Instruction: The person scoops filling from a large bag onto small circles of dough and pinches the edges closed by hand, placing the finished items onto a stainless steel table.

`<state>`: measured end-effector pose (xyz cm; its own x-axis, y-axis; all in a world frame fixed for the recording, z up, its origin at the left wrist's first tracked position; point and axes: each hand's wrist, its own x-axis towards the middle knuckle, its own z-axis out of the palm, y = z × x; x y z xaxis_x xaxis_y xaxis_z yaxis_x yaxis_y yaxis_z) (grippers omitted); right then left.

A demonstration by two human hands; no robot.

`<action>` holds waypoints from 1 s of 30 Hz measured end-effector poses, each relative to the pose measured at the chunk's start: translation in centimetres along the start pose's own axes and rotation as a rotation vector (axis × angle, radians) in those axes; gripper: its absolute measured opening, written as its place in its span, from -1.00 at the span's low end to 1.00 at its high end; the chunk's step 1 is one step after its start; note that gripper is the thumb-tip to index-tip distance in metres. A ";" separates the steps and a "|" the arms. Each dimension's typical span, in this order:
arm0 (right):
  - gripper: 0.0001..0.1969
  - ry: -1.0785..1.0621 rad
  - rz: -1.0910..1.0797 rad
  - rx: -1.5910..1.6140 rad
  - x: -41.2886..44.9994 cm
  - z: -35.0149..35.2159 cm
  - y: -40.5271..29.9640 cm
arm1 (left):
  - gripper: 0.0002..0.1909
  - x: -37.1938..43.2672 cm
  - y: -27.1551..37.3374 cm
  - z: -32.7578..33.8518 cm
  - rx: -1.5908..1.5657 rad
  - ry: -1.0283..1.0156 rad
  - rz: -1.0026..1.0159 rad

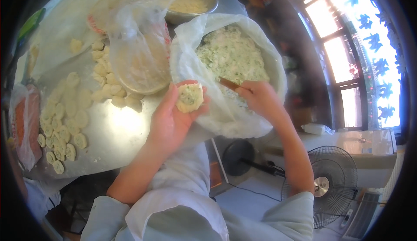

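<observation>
In my left hand [171, 120] rests a round of dough [190, 98] with pale green-flecked filling at its centre, its top facing up. My right hand [264, 99] grips the brown handle of a flat spreading stick [229, 83], whose tip touches the filling. That green-flecked white filling [233, 55] is heaped in a wide container lined with a white plastic bag [187, 45]. Dough pieces [107, 65] lie in a cluster left of my left hand. Farther left, several filled dough pieces [60, 140] sit on the metal table [114, 140].
A plastic-covered bowl [140, 58] stands beyond my left hand, and a metal bowl of dough pieces [189, 3] behind it. A bagged reddish block [27, 123] lies at the far left. A pedestal fan [325, 185] stands at lower right. Another person's sleeve [40, 195] shows at lower left.
</observation>
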<state>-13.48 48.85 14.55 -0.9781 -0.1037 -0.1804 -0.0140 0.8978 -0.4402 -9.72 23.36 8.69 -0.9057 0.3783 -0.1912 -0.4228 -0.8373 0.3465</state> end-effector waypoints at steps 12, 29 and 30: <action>-0.51 0.433 -0.364 -0.159 -6.5 8.0 -10.0 | -0.49 -0.5 1.4 -1.5 -0.104 -0.002 0.215; -0.64 0.028 -0.282 0.408 -10.8 16.5 -14.1 | -0.64 -13.6 7.6 -13.1 0.168 0.560 0.372; -0.67 0.006 -0.251 0.439 -10.8 16.9 -14.1 | -0.65 -14.6 8.7 -13.9 0.194 0.517 0.356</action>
<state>0.79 30.10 7.82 -0.9569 -0.2898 -0.0170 -0.1617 0.5808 -0.7978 0.18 5.06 1.73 -0.8810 -0.1877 -0.4344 -0.1415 -0.7716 0.6202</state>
